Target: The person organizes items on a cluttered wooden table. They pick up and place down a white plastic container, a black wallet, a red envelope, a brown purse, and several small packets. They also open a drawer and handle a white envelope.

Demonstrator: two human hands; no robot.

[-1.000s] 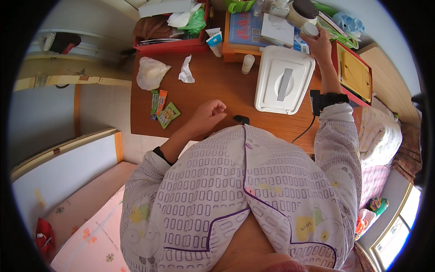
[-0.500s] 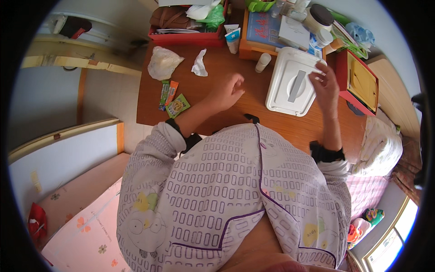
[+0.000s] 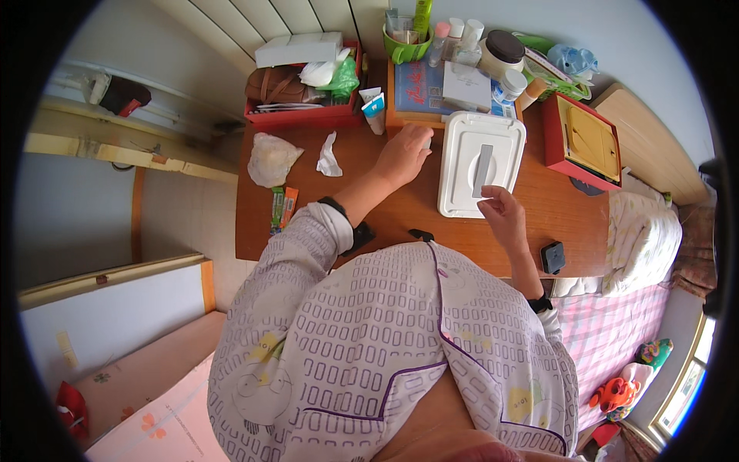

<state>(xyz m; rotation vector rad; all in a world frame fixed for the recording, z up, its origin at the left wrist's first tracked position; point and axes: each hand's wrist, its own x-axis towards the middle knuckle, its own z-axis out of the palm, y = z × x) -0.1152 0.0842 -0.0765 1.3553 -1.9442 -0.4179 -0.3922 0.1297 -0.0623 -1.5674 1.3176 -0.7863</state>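
Note:
My left hand [image 3: 403,157] reaches across the desk, its fingers closed around a small white bottle [image 3: 428,143] that is mostly hidden behind them. Just to the right lies a white lidded box [image 3: 460,177] with a grey handle strip [image 3: 483,171] on its lid. Over the near right corner of this box hovers my right hand [image 3: 505,218]. Its fingers are loosely curled and apart, and nothing shows between them.
A crumpled plastic bag [image 3: 273,160], white tissue [image 3: 329,155] and slim packets [image 3: 283,209] lie to the left. At the back are a red box [image 3: 300,115], a blue-and-white tube [image 3: 373,112] and several jars. A red box with yellow contents [image 3: 583,142] stands right, near a small black device [image 3: 552,257].
The view has shifted. My left hand has moved forward and right and closed on the small bottle; my right hand has drawn back toward me from the box's right side.

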